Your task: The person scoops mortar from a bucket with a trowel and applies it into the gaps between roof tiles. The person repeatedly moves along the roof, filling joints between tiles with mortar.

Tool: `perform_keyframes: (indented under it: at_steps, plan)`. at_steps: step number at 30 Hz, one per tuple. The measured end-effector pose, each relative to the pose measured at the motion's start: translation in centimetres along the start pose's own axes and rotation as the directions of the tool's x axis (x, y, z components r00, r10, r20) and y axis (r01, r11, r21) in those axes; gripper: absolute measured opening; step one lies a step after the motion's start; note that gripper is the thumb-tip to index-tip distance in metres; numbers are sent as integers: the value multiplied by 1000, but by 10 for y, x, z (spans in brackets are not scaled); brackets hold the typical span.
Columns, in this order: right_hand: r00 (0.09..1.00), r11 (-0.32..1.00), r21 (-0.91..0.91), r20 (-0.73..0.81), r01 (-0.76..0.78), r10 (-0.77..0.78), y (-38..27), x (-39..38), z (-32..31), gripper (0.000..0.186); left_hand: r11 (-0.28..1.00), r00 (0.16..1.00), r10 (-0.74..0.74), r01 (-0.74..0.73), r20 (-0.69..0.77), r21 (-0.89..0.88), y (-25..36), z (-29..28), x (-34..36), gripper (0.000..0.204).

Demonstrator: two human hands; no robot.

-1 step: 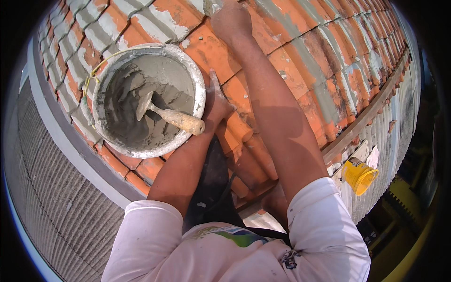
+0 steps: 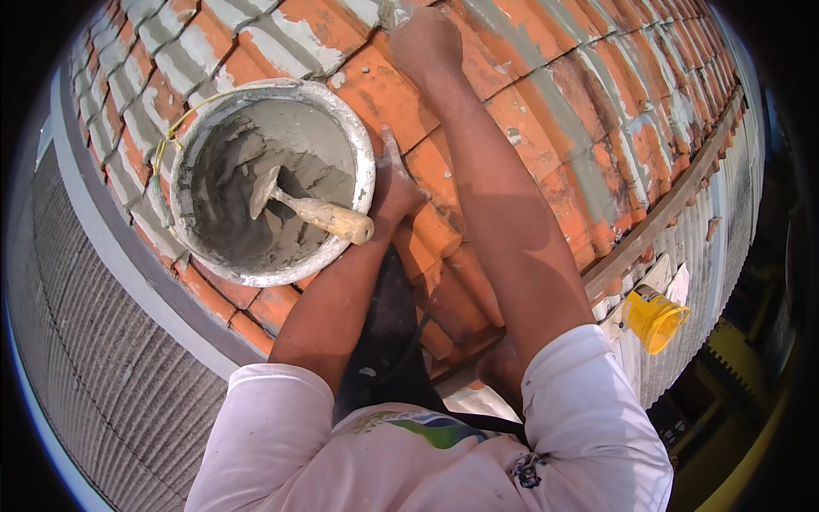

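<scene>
The left hand (image 2: 394,189) is resting flat, fingers released, against the round grey mortar-filled bucket's (image 2: 363,141) right rim; the wooden-handled trowel (image 2: 311,211) is lying inside, handle pointing toward it. The right hand (image 2: 424,43), seemingly clenched, is pressing orange clay roof tiles (image 2: 546,111) beyond the bucket.

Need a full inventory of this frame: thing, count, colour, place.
bucket: 1, white, grey mortar inside, on the tiles upper left
trowel: 1, wooden handle, blade in the mortar, handle over the bucket rim
roof tiles: many, orange with grey mortar streaks, across the top
corrugated sheet: 1, grey, lower left
yellow container: 1, right, below the roof edge
left hand: against the bucket's right side
right hand: on the tiles, top centre
</scene>
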State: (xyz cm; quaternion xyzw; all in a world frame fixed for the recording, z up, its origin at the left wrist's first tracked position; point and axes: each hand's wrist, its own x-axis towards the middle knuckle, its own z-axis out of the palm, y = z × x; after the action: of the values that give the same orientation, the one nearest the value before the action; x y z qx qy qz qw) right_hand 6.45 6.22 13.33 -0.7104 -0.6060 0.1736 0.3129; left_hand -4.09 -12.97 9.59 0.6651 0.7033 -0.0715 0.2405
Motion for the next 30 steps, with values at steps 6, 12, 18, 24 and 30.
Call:
perform_keyframes:
  at_steps: [6,12,18,24,30]
  plan:
    - [1000,996,84,-3,-2,2,-8,-28,19,22,990,995,15,-2,-95,139,-5,25,15,138]
    - [999,988,152,7,-33,32,-26,-51,28,22,999,993,48,-48,-104,0,-9,38,22,153]
    - [998,996,84,61,-38,33,-26,-36,-2,25,998,989,39,-32,-146,46,-4,13,9,132]
    - [984,982,-111,103,156,-145,26,3,-28,28,997,993,46,-53,-112,-60,-2,9,9,149]
    - [835,900,32,363,434,-415,86,28,-77,27,994,1000,-14,14,-1,-111,-1,7,10,146]
